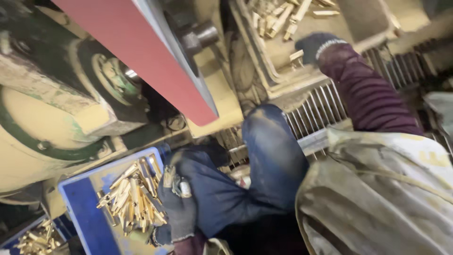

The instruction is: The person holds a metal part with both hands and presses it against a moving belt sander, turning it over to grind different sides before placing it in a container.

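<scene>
Gloved left hand point(178, 200) clenched around short brass piece point(171, 178) above blue plastic tray point(82, 203); gloved right hand point(315, 46) grasping brass piece point(297, 55) in far beige tray point(264, 78). Best to keep grip firm, sleeves away from red sanding belt point(141, 52).

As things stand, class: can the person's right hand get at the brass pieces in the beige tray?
Probably yes. The right hand is stretched out with its gloved fingers already at the nearest brass pieces inside the beige tray, and nothing lies between them.

Left hand point(175, 208) clenched, right hand point(312, 47) outstretched (both gloved).
</scene>
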